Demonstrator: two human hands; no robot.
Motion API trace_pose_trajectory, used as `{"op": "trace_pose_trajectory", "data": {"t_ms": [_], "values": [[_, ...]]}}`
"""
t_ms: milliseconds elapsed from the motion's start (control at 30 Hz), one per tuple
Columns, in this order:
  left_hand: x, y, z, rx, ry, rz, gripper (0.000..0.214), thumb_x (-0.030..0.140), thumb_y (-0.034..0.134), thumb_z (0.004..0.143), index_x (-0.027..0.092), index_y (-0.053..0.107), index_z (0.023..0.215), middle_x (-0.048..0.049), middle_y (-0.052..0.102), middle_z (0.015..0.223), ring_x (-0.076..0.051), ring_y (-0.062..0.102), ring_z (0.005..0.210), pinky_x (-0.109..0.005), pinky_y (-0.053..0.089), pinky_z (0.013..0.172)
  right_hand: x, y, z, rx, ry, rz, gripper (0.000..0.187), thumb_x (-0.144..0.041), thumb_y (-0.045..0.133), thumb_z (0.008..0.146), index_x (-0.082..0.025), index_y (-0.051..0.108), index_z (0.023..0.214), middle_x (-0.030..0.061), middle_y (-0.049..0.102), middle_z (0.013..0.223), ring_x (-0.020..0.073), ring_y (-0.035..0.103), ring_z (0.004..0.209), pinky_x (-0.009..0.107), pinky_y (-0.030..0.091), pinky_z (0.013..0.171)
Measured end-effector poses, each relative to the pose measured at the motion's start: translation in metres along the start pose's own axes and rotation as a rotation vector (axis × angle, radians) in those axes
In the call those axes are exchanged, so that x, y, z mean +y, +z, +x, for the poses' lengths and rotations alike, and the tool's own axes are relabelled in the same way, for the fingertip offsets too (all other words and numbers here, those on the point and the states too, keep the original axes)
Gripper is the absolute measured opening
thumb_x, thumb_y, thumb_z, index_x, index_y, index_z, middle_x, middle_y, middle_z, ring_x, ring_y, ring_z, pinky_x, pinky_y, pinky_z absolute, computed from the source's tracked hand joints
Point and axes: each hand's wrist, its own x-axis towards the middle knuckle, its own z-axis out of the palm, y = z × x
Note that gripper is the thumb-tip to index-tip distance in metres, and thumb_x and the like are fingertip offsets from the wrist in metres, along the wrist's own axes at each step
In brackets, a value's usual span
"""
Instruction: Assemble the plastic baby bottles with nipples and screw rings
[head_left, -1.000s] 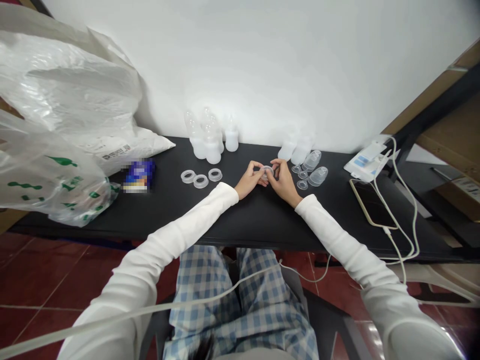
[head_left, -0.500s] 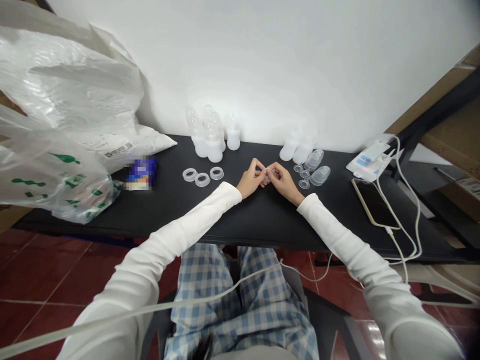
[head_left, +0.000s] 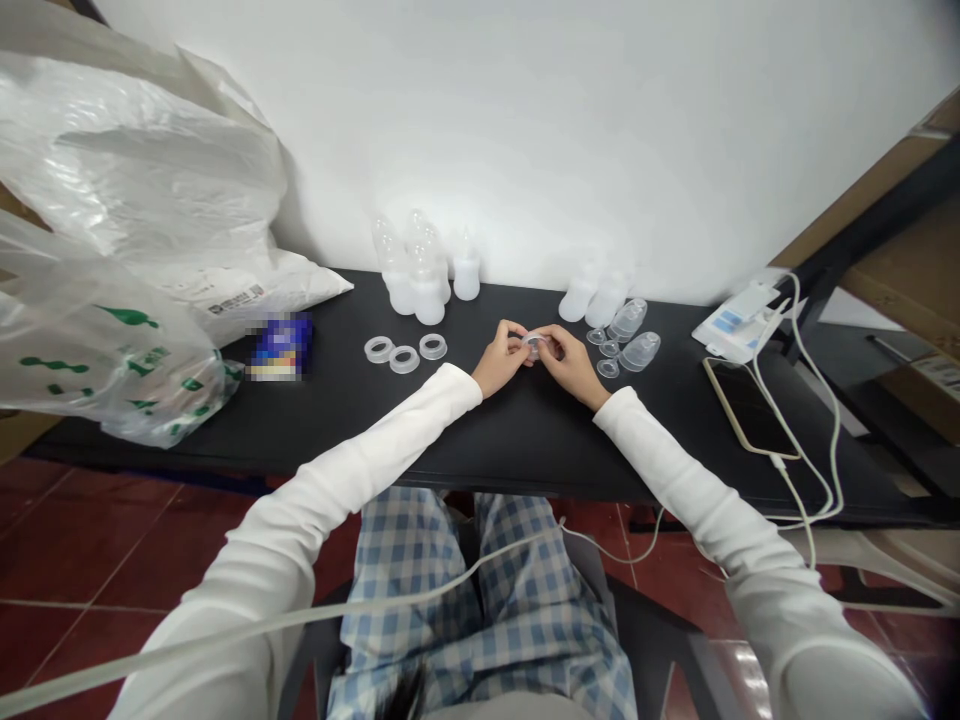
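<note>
A translucent white bottle collar (head_left: 532, 341) is pinched between my two hands above the black table; fingers cover much of it, and whether a teat sits inside is too small to tell. My left hand (head_left: 500, 360) closes on its left side with thumb and fingertips. From the other side, my right hand (head_left: 566, 362) grips it with its thumb over the ring. Three similar collars, one of them a loose ring (head_left: 404, 359), lie left of my hands. Just right of them are three small clear silicone teats (head_left: 608, 369) and two clear bottle caps (head_left: 640, 351).
Several capped baby bottles (head_left: 427, 295) stand by the wall at back left. Two uncapped bottles (head_left: 577, 297) are at back right. Plastic bags (head_left: 142, 200) and a blue packet (head_left: 289, 345) occupy the left. A phone (head_left: 750, 405) with white cables lies right.
The collar has tilted so more of its ring face shows, and my fingers have shifted slightly around it. The items on the table have stayed put.
</note>
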Motion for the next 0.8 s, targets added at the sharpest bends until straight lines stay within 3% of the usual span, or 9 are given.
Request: {"op": "trace_pose_trajectory", "data": {"t_ms": [133, 433, 633, 800], "values": [[0.002, 0.001, -0.002, 0.044, -0.001, 0.102, 0.029, 0.01, 0.068, 0.085, 0.022, 0.043, 0.093, 0.0069, 0.068, 0.07, -0.009, 0.068, 0.063, -0.025, 0.054, 0.071, 0.0, 0.001, 0.0, -0.02, 0.036, 0.045, 0.019, -0.039, 0.064, 0.088, -0.021, 0.065, 0.093, -0.0008, 0.06, 0.074, 0.013, 0.047, 0.065, 0.028, 0.042, 0.064], [0.01, -0.004, -0.007, 0.029, 0.052, 0.276, 0.02, 0.012, 0.062, 0.087, 0.023, 0.048, 0.095, 0.0097, 0.066, 0.062, -0.01, 0.066, 0.059, -0.024, 0.051, 0.072, 0.005, 0.006, 0.0, -0.023, 0.07, 0.125, 0.025, -0.046, 0.063, 0.087, -0.021, 0.062, 0.09, -0.0014, 0.059, 0.069, 0.0128, 0.049, 0.062, 0.028, 0.041, 0.06], [0.013, -0.002, -0.008, 0.051, 0.044, 0.289, 0.021, 0.01, 0.063, 0.086, 0.023, 0.047, 0.093, 0.0092, 0.065, 0.062, -0.01, 0.065, 0.058, -0.024, 0.05, 0.069, 0.004, 0.008, 0.0, -0.018, 0.06, 0.12, 0.03, -0.052, 0.064, 0.089, -0.022, 0.062, 0.09, -0.0013, 0.06, 0.069, 0.0129, 0.05, 0.062, 0.028, 0.043, 0.06], [0.009, 0.0, -0.005, 0.104, 0.017, 0.178, 0.021, 0.014, 0.066, 0.087, 0.021, 0.047, 0.092, 0.0061, 0.067, 0.07, -0.01, 0.068, 0.065, -0.026, 0.052, 0.074, 0.003, 0.007, 0.0, 0.049, 0.055, 0.094, 0.031, -0.051, 0.062, 0.091, -0.021, 0.066, 0.095, 0.0009, 0.064, 0.075, 0.0138, 0.053, 0.065, 0.029, 0.046, 0.064]]}}
